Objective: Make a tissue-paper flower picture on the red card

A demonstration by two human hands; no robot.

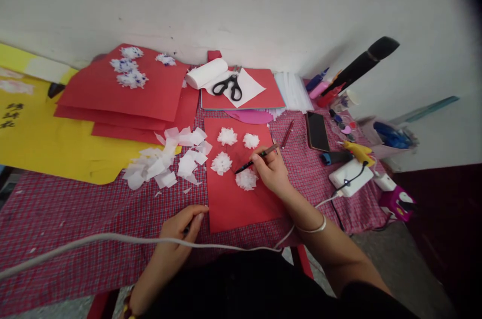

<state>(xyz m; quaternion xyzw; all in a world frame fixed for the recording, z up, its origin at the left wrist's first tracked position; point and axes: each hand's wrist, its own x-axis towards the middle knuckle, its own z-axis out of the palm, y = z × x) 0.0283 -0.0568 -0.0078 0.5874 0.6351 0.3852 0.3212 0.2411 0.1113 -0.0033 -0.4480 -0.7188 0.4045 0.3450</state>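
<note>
Head view: the right hand [271, 171] grips a slim pen [246, 165], likely light and stiff, mid-barrel; the left hand [179, 228] clasps some dark object [187, 230].

Flowers [221, 164] on sheet [244, 212], scissors [233, 79] behind, phone [317, 131] right

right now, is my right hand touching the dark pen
Touching: the head view shows the right hand holding the dark pen, its thumb resting against the barrel.
</note>
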